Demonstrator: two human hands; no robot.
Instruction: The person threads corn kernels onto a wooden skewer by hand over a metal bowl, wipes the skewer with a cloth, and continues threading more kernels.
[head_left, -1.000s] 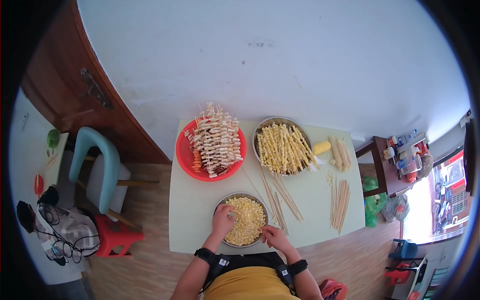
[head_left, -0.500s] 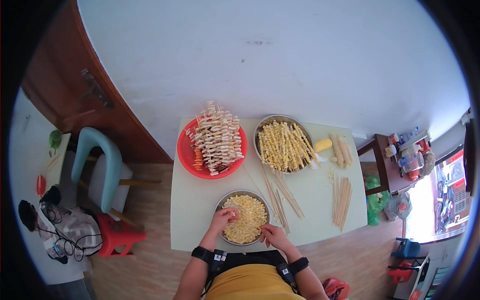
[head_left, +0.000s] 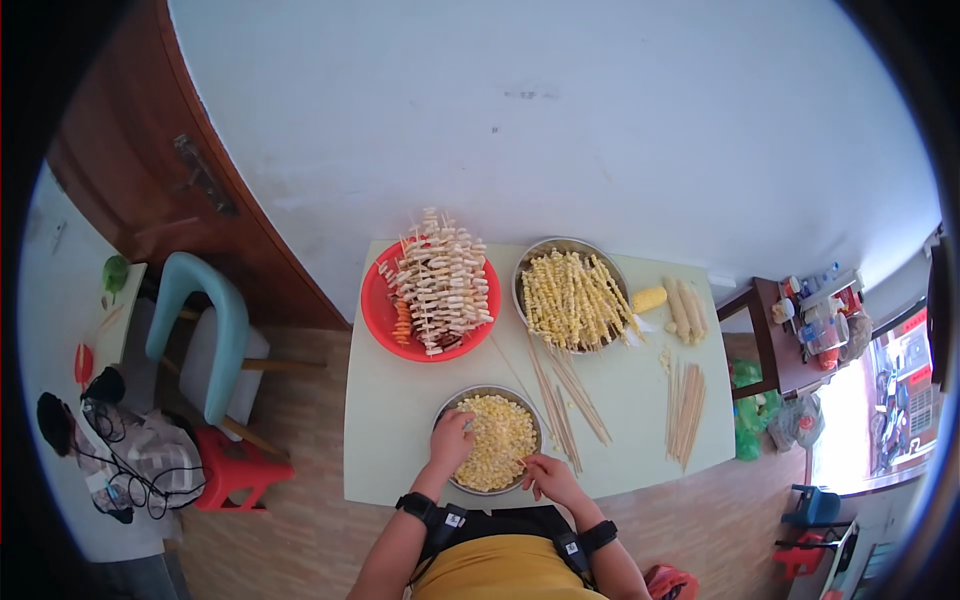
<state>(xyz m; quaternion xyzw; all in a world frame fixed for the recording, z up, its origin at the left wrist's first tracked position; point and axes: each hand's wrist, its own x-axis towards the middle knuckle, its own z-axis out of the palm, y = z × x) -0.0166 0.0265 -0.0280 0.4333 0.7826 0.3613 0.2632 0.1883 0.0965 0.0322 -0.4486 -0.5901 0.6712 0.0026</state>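
A metal bowl full of loose corn kernels sits near the table's front edge. My left hand reaches over the bowl's left side, its fingers bent down at the kernels; what they hold, if anything, is hidden. At the lower right rim, my right hand pinches a thin skewer whose tip shows over the kernels. Behind, a red basin holds skewered pale slices, and a larger metal bowl holds skewered corn. Bare skewers lie to the right.
More bare skewers, a piece of yellow corn and pale cobs are on the table at right. A blue chair and red stool stand left. A dark side table is at right.
My left hand has turned over and lowered its fingers to the kernels. My right hand stays at the bowl's lower right rim. The whole view has shifted slightly.
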